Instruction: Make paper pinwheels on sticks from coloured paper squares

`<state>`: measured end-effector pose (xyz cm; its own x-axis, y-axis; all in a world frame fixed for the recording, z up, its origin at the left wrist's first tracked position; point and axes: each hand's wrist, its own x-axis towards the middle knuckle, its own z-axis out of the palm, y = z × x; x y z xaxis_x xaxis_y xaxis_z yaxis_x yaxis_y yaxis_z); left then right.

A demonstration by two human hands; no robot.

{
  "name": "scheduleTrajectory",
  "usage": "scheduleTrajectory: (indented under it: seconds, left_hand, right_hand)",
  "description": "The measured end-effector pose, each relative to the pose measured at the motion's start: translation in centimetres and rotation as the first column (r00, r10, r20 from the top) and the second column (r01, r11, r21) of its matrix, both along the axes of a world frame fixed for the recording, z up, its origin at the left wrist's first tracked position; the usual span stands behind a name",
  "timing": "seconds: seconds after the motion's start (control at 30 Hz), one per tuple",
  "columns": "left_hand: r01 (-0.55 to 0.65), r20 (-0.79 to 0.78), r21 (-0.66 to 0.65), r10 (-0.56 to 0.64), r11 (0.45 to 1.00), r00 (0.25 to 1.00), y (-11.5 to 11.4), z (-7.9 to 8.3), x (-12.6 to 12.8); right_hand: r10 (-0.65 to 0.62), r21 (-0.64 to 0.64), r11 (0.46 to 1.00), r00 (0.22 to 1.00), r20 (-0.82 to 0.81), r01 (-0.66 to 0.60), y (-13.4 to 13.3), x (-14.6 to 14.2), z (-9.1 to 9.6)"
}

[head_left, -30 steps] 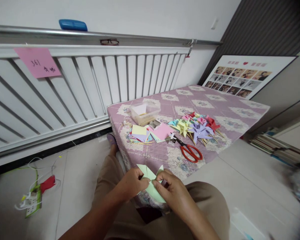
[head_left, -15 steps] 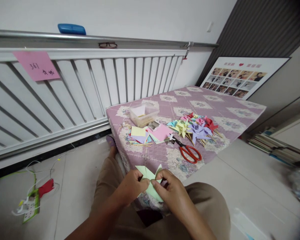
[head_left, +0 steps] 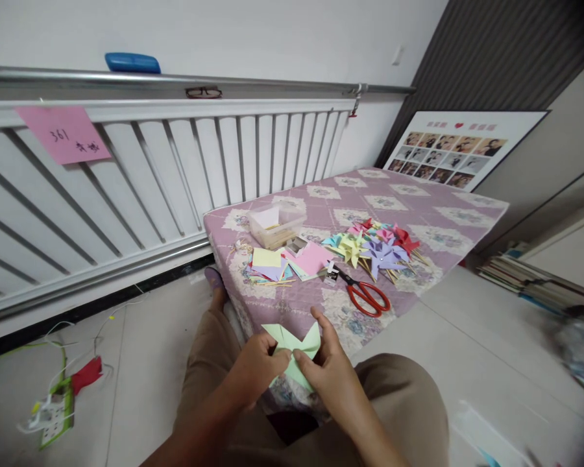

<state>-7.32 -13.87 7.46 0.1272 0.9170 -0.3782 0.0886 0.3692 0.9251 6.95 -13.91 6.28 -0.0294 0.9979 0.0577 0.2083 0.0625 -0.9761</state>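
A light green paper pinwheel [head_left: 283,335], partly folded in at its middle, is held low in front of me, over the near corner of the bed. My left hand [head_left: 260,363] pinches its left side, thumb pressed near the centre. On the other side my right hand [head_left: 328,357] grips it with the thumb at the centre, its index finger raised off the paper. Red-handled scissors [head_left: 367,297] lie beyond my right hand. Finished pinwheels on sticks [head_left: 382,253] are heaped behind them, and coloured paper squares [head_left: 267,259] are stacked to their left.
A clear plastic box [head_left: 276,224] holding sticks stands on the patterned bed cover [head_left: 389,202]. White radiator panels [head_left: 253,155] run along the wall. On the floor at left lies a power strip [head_left: 58,415] with cables. Books [head_left: 511,275] are stacked at right.
My right index finger has lifted and straightened away from the paper. The green paper's right flap now shows wider. Both thumbs stay at the centre; the view has shifted slightly.
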Motion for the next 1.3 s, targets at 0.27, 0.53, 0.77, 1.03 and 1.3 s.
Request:
scheduleTrajectory:
  seconds: [0.27,0.53,0.77,1.03,1.3]
  left_hand:
    - [0.046,0.2,-0.072,-0.031,0.996,0.979,0.1,-0.4,-0.1]
    - [0.124,0.191,-0.012,-0.12,0.992,0.974,0.3,-0.7,-0.4]
    - [0.049,0.083,-0.053,-0.044,0.997,0.996,0.5,-1.8,0.2]
    - [-0.017,0.112,-0.054,0.023,0.998,0.993,2.5,-4.5,1.1]
    - [-0.176,0.055,0.013,0.175,0.984,0.983,5.9,-8.1,1.4]
  right_hand:
    - [-0.017,0.028,1.0,0.997,0.074,0.015,0.0,0.5,0.2]
    - [0.021,-0.044,0.999,0.997,0.076,-0.017,0.2,0.4,0.2]
    - [0.021,-0.113,0.993,0.997,0.073,-0.013,0.6,0.5,0.3]
    - [0.021,-0.159,0.984,0.949,-0.314,-0.074,2.5,2.3,-3.4]
    - [-0.22,-0.005,0.975,0.973,0.074,0.221,5.4,7.9,-7.8]
